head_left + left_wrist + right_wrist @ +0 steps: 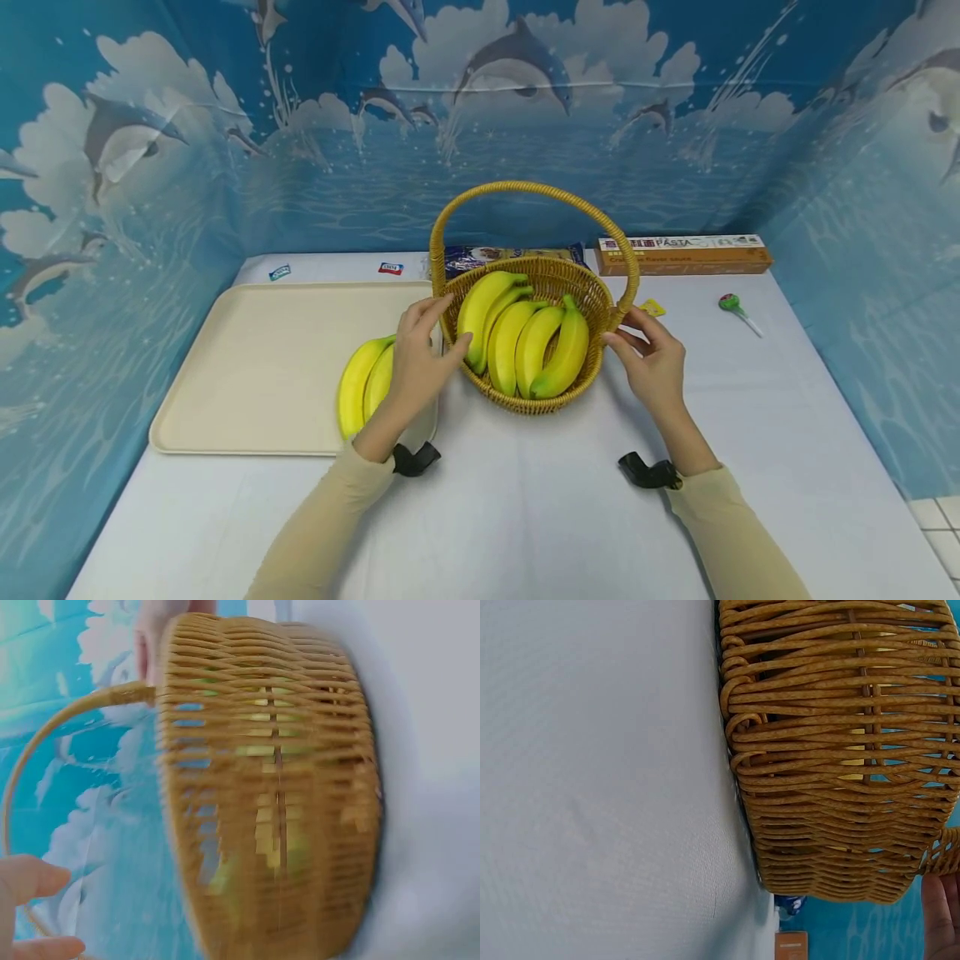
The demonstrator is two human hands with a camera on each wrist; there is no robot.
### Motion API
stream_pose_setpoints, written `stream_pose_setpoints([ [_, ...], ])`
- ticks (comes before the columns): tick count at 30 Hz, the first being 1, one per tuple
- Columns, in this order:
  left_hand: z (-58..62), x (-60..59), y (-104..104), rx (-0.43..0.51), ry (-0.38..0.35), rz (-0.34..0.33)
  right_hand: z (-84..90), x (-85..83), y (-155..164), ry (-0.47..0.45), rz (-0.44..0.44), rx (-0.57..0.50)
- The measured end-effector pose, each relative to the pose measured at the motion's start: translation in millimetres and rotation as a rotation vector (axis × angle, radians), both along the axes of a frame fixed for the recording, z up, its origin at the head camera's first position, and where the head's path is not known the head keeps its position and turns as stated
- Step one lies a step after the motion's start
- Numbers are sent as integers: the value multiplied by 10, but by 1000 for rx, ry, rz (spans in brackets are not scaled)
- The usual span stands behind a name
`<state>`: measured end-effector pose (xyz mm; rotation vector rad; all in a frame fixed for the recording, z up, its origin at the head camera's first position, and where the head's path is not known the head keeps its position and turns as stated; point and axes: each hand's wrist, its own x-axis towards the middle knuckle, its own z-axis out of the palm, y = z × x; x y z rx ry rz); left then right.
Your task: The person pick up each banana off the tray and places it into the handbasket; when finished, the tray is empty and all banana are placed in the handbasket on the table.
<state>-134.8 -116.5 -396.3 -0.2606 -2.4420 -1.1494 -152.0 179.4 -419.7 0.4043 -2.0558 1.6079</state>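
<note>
A wicker basket (pixel 542 407) with a tall arched handle (pixel 525 187) stands upright on the white table. Inside lie yellow bananas (pixel 506 337). My left hand (pixel 420 354) is at the basket's left side, its thumb and fingers spread apart near the foot of the handle; the left wrist view shows a gap between its fingertips (pixel 45 949). At the right side, my right hand (pixel 654 358) pinches the foot of the handle between thumb and fingers. More bananas (pixel 356 387) lie on the beige tray (pixel 255 367), partly hidden behind my left hand and forearm.
Behind the basket lie a dark blue packet (pixel 480 260) and a long pasta box (pixel 686 256). A green lollipop (pixel 738 313) and a yellow wrapped sweet (pixel 652 308) are to the right. Two small wrapped sweets lie beyond the tray. Dolphin-print curtains border the table.
</note>
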Motion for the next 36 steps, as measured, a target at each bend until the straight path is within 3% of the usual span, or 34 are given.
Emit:
stream_pose_setpoints([
  [3, -9, 191, -288, 42, 10, 33, -2, -1, 1, 3, 4, -7],
  [7, -74, 354, -718, 79, -2, 130, -18, -6, 11, 20, 8, -23],
  [12, -161, 455, -1106, 120, -27, 274, -13, -8, 16, 24, 4, -17],
  [16, -244, 466, -1220, 133, -56, 319, 0, -6, 17, 20, 4, -10],
  [24, -471, 419, -1255, 90, -200, 278, -5, 3, 17, 17, 4, -7],
  [31, -644, 382, -1267, -53, -395, 202, -16, -1, 11, 24, 7, -2],
  [36, -705, 378, -1270, -92, -432, 196, -13, 3, 8, 14, 2, 7],
])
